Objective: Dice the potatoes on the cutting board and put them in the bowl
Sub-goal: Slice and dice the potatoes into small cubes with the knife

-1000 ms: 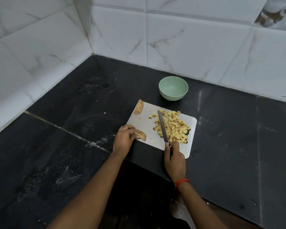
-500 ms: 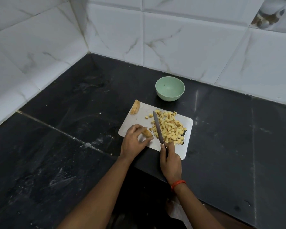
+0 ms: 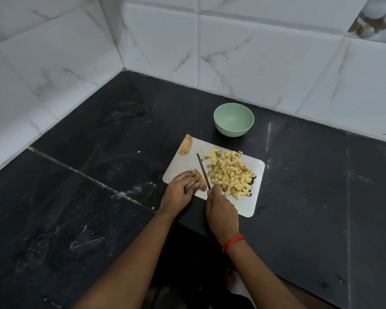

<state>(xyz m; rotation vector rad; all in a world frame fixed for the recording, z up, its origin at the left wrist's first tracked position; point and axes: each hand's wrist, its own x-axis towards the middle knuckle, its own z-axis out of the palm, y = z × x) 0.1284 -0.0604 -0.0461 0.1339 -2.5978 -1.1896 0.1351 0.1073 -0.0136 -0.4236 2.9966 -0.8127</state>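
A pale cutting board (image 3: 254,197) lies on the black counter. A heap of diced potato (image 3: 231,175) covers its right half. My left hand (image 3: 179,189) presses a potato wedge (image 3: 200,181) down at the board's near left edge. My right hand (image 3: 221,210) grips a knife (image 3: 203,170) whose blade points away from me, running between the wedge and the heap. A second potato wedge (image 3: 185,144) rests at the board's far left corner. The light green bowl (image 3: 233,119) stands empty just beyond the board.
The black stone counter (image 3: 98,208) meets white marble-look tiled walls (image 3: 254,52) at the back and left, forming a corner. The counter's front edge runs under my forearms. A red thread band (image 3: 232,241) circles my right wrist.
My left hand slid the potato wedge rightwards, close to the blade. The knife moved left off the diced heap and now lies beside the wedge. The camera view shifted slightly.
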